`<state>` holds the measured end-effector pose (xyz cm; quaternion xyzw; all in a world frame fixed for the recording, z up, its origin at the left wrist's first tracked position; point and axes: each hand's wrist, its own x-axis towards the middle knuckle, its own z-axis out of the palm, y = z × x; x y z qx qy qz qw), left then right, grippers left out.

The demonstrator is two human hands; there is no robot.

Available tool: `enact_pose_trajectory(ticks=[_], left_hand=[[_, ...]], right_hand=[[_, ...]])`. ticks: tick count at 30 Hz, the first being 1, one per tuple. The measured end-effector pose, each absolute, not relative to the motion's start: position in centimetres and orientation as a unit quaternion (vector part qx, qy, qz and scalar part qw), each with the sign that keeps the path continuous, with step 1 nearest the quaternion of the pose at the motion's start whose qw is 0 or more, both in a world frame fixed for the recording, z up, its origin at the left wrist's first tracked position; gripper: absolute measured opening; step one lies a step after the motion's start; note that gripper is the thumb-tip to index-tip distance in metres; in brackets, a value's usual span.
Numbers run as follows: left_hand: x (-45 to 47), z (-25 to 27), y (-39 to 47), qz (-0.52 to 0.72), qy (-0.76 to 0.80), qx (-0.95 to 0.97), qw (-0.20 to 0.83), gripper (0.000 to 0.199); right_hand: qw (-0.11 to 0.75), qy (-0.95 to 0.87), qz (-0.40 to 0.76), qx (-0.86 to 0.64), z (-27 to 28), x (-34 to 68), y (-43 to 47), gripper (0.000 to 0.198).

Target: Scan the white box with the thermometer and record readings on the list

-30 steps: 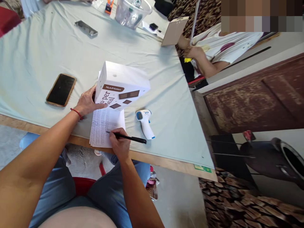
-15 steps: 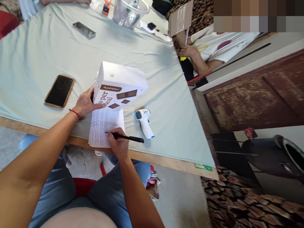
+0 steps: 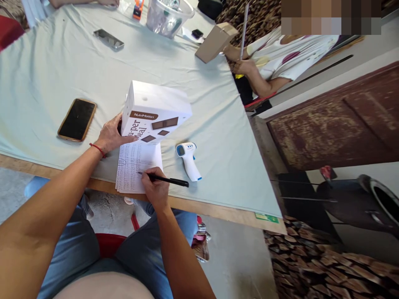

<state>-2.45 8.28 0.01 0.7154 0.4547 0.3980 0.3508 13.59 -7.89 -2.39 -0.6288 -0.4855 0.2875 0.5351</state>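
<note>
White on top and printed NutriMotion in front, the box point(image 3: 158, 108) is at the centre of the frame. It covers the upper part of the handwritten papers point(image 3: 152, 155); whether it rests on them or is held just above cannot be told. The left grip point(image 3: 110, 133) clasps its lower left corner, thumb over some lettering, the other fingers mostly hidden behind the side. Low in the centre, the right grip point(image 3: 156, 189) pinches a black pen point(image 3: 176, 182), its tip at the papers; the handwriting is too small to read and the sheets overlap too closely to count.

At upper right, coloured squares cover the head of a person point(image 3: 283, 58); what supports the brown carton point(image 3: 213, 43) nearby is unclear. The top edge cuts off a clear tub point(image 3: 168, 25), its contents hard to make out, and a forearm point(image 3: 75, 1) at upper left.

Counted along the counter point(image 3: 230, 166): one phone point(image 3: 77, 119) left of centre, one thermometer point(image 3: 190, 162) right of centre, one silvery case point(image 3: 109, 39) at upper left, one tub.
</note>
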Motion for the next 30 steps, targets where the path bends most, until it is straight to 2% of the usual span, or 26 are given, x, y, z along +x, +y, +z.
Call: enact_pose_trajectory(ticks=[8,30], left_hand=[[-2.5,0.15,8.17,0.394,0.459,0.723,0.336,0.071],[-2.52,0.42,8.19,0.386,0.471,0.725,0.322,0.07]], right_hand=[[0.503,-0.524,0.285,-0.625,-2.22,13.98,-8.15,0.007],[0.521,-0.514,0.276,-0.624,-2.26,13.64,-8.2,0.007]])
